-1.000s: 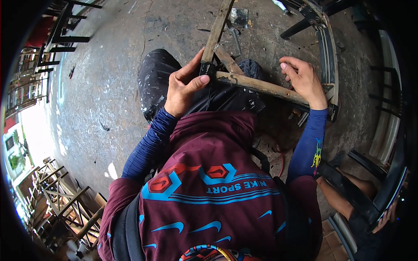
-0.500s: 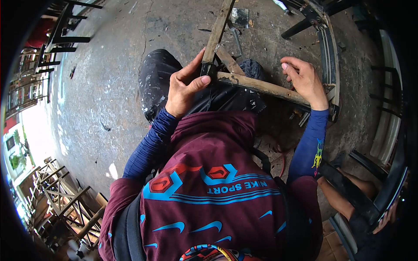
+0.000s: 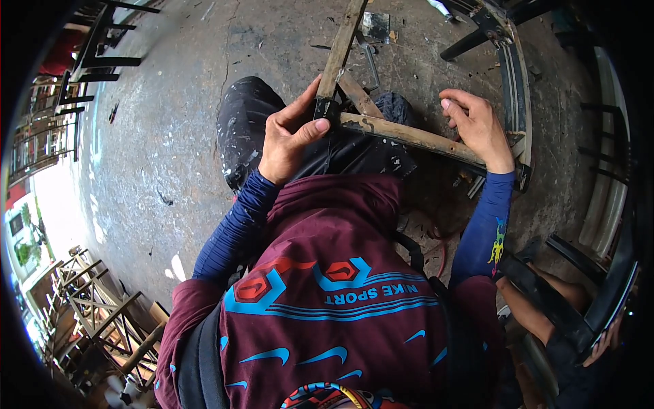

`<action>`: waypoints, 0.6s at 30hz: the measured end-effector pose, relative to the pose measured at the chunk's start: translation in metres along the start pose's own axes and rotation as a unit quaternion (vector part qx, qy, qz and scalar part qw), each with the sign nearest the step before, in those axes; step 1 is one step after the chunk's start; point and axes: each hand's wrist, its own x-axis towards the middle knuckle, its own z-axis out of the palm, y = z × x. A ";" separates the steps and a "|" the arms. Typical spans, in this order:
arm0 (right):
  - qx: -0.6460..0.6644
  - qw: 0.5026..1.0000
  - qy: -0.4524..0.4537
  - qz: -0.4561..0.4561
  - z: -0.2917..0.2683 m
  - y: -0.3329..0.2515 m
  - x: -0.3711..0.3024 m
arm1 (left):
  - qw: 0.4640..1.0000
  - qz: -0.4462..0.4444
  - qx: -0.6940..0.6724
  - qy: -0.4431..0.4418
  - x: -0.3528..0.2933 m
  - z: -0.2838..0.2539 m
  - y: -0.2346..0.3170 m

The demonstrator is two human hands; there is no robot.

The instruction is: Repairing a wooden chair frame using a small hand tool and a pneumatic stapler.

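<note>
A wooden furniture frame [image 3: 402,131], bare brown on its bars and black at the corners, lies across my lap. My left hand [image 3: 289,136] grips its near left corner, with the thumb on top and the fingers along the outer side. Above the frame's right half, my right hand [image 3: 477,129] hangs with bent fingers, thumb and forefinger drawn close together. Whatever may be between those fingertips is too small to make out. A short diagonal wooden brace [image 3: 359,95] spans the inside of the left corner.
A metal tool [image 3: 370,63] lies on the concrete floor [image 3: 170,102] beyond my knees. A white-ended tool [image 3: 439,8] is at the far edge. Stacked wooden frames [image 3: 102,293] stand lower left. At lower right, another person's hand [image 3: 605,341] holds a dark frame piece [image 3: 552,300].
My hands and the frame stay where they were. At the lower right, the other person's legs have shifted slightly.
</note>
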 end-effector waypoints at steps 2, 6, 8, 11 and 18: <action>-0.004 1.000 0.001 -0.005 0.000 0.001 0.000 | 1.000 -0.002 -0.003 0.000 0.000 0.000 0.000; -0.008 1.000 0.001 -0.005 0.000 0.000 -0.001 | 1.000 0.000 -0.003 -0.002 -0.001 -0.001 -0.002; -0.009 1.000 0.002 -0.006 0.000 0.000 -0.001 | 1.000 0.000 0.004 -0.001 -0.001 -0.002 -0.003; -0.019 0.999 0.013 -0.027 -0.001 0.000 -0.002 | 1.000 0.004 0.020 -0.003 -0.001 0.000 0.001; -0.023 0.929 0.071 -0.362 0.013 -0.076 -0.008 | 1.000 0.004 -0.008 -0.017 -0.001 -0.004 -0.001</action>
